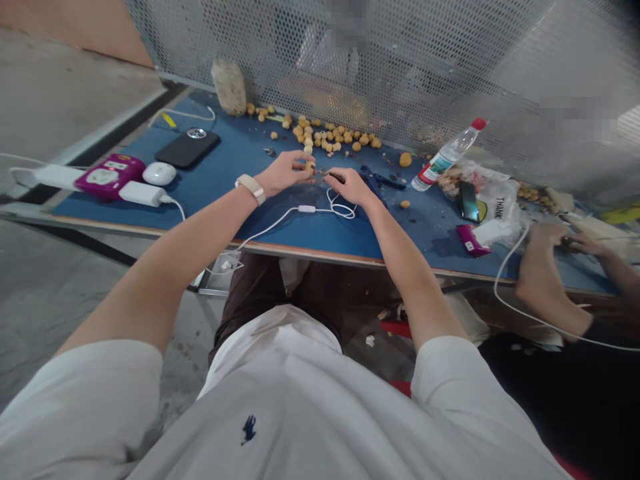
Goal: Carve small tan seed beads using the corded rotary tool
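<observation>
- Head view: left hand (285,172) pinches a small tan bead (310,167) in its fingertips, just left of the right hand (351,187).
- Right hand grips a slim dark tool (336,177), lying roughly left-right, tip toward the bead.
- Loose beads (325,133) lie just far of both hands on the blue desk (320,233).

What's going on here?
A seated person works with both bare hands over a blue tabletop. The left hand pinches a small tan round bead; the right hand holds a thin dark tool close to it. Loose tan beads lie along a perforated metal screen. A co-worker's hands work at the right.
</observation>
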The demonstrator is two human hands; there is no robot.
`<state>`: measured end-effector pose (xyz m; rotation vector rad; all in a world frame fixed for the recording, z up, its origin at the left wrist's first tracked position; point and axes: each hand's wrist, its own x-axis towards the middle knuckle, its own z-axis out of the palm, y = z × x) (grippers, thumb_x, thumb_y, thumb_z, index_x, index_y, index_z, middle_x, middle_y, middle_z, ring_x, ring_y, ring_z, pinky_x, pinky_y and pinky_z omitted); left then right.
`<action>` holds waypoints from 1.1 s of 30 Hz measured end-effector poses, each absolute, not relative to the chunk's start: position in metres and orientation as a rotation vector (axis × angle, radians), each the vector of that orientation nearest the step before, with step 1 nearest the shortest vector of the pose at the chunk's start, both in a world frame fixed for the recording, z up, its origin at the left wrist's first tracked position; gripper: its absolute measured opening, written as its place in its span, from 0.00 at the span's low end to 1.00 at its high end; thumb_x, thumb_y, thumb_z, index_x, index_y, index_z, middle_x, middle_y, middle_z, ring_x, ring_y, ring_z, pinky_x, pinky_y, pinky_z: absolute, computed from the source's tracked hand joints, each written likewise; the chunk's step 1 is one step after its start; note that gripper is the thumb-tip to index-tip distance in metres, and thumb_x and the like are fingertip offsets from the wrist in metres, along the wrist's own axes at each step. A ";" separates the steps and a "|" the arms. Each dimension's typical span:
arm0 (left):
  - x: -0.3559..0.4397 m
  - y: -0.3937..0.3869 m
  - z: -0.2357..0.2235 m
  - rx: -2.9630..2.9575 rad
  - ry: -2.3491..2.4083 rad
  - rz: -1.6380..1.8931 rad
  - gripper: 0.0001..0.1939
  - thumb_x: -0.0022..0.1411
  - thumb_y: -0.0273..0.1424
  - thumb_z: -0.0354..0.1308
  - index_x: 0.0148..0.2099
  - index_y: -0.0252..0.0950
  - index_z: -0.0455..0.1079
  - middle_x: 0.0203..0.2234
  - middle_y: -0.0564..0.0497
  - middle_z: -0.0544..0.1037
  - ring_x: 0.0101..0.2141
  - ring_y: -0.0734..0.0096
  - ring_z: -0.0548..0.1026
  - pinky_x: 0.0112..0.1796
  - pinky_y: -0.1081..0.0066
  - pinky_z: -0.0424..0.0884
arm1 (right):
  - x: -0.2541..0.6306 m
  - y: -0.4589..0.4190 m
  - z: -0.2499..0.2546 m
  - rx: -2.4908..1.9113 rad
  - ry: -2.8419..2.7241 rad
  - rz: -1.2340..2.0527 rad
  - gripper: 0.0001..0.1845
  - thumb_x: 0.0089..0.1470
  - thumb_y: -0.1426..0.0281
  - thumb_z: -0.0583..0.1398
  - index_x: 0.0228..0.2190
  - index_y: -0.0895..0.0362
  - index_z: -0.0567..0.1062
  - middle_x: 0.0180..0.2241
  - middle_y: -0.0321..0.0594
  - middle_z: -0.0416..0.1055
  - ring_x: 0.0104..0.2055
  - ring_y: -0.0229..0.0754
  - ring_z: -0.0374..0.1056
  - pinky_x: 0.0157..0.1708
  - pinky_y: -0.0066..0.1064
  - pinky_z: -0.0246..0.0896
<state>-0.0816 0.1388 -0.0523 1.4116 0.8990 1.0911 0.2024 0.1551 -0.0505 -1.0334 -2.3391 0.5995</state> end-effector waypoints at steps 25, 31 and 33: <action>-0.083 0.129 -0.042 1.389 0.915 1.046 0.18 0.75 0.14 0.75 0.61 0.33 0.83 0.51 0.41 0.92 0.57 0.53 0.94 0.77 0.43 0.86 | 0.206 0.164 -0.059 -0.994 -2.338 0.588 0.43 0.78 0.22 0.58 0.44 0.49 0.81 0.34 0.40 0.75 0.41 0.53 0.70 0.49 0.48 0.70; -0.084 0.137 -0.049 1.430 0.882 1.047 0.17 0.75 0.19 0.80 0.61 0.33 0.84 0.48 0.42 0.93 0.55 0.53 0.95 0.72 0.44 0.89 | 0.208 0.166 -0.062 -0.971 -2.311 0.589 0.47 0.76 0.18 0.56 0.46 0.48 0.83 0.36 0.42 0.76 0.42 0.55 0.70 0.49 0.50 0.72; -0.085 0.139 -0.052 1.446 0.866 1.045 0.18 0.75 0.20 0.81 0.61 0.34 0.84 0.48 0.42 0.93 0.53 0.54 0.95 0.71 0.45 0.91 | 0.208 0.166 -0.063 -0.971 -2.302 0.596 0.49 0.75 0.16 0.56 0.46 0.48 0.83 0.35 0.42 0.76 0.42 0.56 0.71 0.49 0.51 0.73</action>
